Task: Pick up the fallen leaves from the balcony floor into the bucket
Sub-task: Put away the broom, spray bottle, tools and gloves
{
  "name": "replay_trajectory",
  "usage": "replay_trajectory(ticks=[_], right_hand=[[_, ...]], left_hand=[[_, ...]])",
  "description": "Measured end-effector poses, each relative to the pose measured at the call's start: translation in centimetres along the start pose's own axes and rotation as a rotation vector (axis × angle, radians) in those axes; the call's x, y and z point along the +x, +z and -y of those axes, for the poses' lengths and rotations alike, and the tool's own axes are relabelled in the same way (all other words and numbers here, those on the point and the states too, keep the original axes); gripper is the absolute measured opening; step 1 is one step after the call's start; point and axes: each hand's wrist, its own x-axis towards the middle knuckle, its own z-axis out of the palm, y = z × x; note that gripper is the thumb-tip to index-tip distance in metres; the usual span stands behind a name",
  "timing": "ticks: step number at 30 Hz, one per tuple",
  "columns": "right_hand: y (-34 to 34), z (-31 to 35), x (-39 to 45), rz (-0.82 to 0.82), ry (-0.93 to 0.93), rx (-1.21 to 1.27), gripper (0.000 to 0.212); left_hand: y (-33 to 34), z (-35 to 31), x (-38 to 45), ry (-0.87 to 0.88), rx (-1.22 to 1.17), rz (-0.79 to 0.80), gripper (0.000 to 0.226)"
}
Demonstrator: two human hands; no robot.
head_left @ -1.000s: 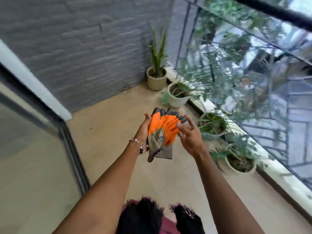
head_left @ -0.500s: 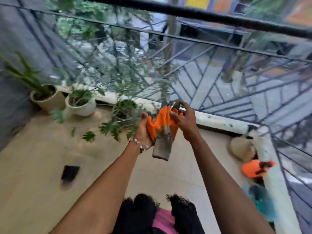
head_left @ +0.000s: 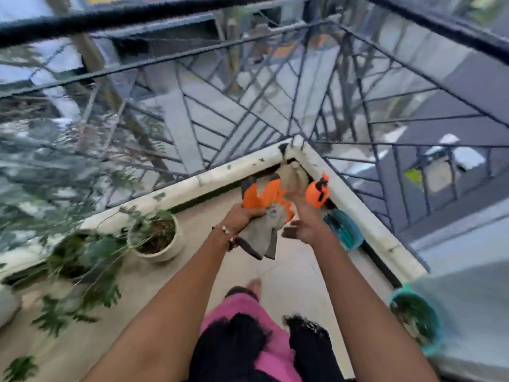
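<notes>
Spreading from the corner of the railing (head_left: 248, 86) towards the camera, the balcony floor (head_left: 165, 293) is the largest thing here, and no loose fallen leaf can be made out on it through the motion blur; the green leaves at the left seem to hang from the potted plant (head_left: 154, 235). Which vessel is the bucket is hard to say: a teal container (head_left: 418, 323) stands by the right wall with plant matter in it, and another teal container (head_left: 344, 230) lies near the corner beside an orange object (head_left: 316, 193). Between the hands hangs a pair of orange and grey gloves (head_left: 264, 216), soft and limp, cuffs drooping. The left hand (head_left: 242, 216) grips them at the palm part, fingers curled round the fabric; the right hand (head_left: 305, 224) sits just beside them with fingers spread, holding nothing as far as can be seen. Fallen leaves would probably be light, dry and brittle, best gathered loosely by scooping, not pinched hard.
</notes>
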Motion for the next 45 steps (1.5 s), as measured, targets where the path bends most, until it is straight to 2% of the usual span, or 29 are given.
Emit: replay_trajectory(ticks=[2,4,6,8,10,13,14,15,17,22,25,30,35,37,41,43,45], right_hand=[[-3.8,0.2,1.6,0.103,0.131,0.207,0.077],[-6.6,1.2,3.2,0.134,0.069,0.304,0.084],[-8.8,3.0,4.1,0.081,-0.017,0.358,0.067],[-11.2,4.7,5.9,0.009,-0.074,0.390,0.048],[-13.3,6.5,7.1,-0.085,-0.093,0.371,0.038],[-17.1,8.1,9.6,-0.190,-0.110,0.409,0.025],[-18.3,8.2,10.3,-0.218,-0.098,0.414,0.026],[-19.5,8.2,11.1,-0.242,-0.076,0.415,0.030],[-21.9,7.9,12.4,-0.303,-0.020,0.420,0.044],[-27.5,6.3,16.9,-0.473,0.097,0.531,0.024],[-31.3,3.7,22.3,-0.529,0.175,0.509,0.012],[-37.0,-1.6,34.3,-0.606,0.205,0.314,0.017],[-42.6,-9.2,47.5,-0.695,0.180,0.053,0.018],[-44.4,-12.4,52.6,-0.702,0.201,-0.005,0.028],[-44.9,-13.6,57.6,-0.719,0.238,-0.131,0.035],[-44.6,-14.0,58.3,-0.700,0.298,-0.176,0.041],[-43.8,-13.9,57.3,-0.702,0.377,-0.120,0.043]], left_hand=[[2.8,-0.6,2.7,-0.086,0.071,0.104,0.011],[5.2,-0.9,5.5,-0.161,0.124,0.221,0.024],[7.5,-1.7,8.5,-0.245,0.196,0.338,0.042],[10.0,-2.7,11.5,-0.266,0.334,0.378,0.028],[11.7,-3.5,14.5,-0.276,0.492,0.409,0.017],[14.3,-5.1,18.9,-0.334,0.743,0.519,0.033],[15.1,-5.4,20.3,-0.336,0.864,0.542,0.030],[16.0,-5.7,21.8,-0.324,0.949,0.526,0.022],[18.3,-5.9,24.2,-0.316,0.965,0.438,0.016],[22.9,-2.4,32.0,-0.290,0.845,0.261,0.030],[25.4,2.4,37.8,-0.257,0.836,0.178,0.028],[26.9,14.7,50.0,-0.261,0.881,0.054,0.043],[29.3,23.5,59.4,-0.229,1.053,0.059,0.047],[29.5,26.4,63.1,-0.169,1.139,0.088,0.051],[28.5,30.2,68.2,-0.196,1.142,0.174,0.061],[27.9,30.6,68.8,-0.249,1.145,0.151,0.065],[27.2,30.0,68.0,-0.303,1.140,0.102,0.064]])
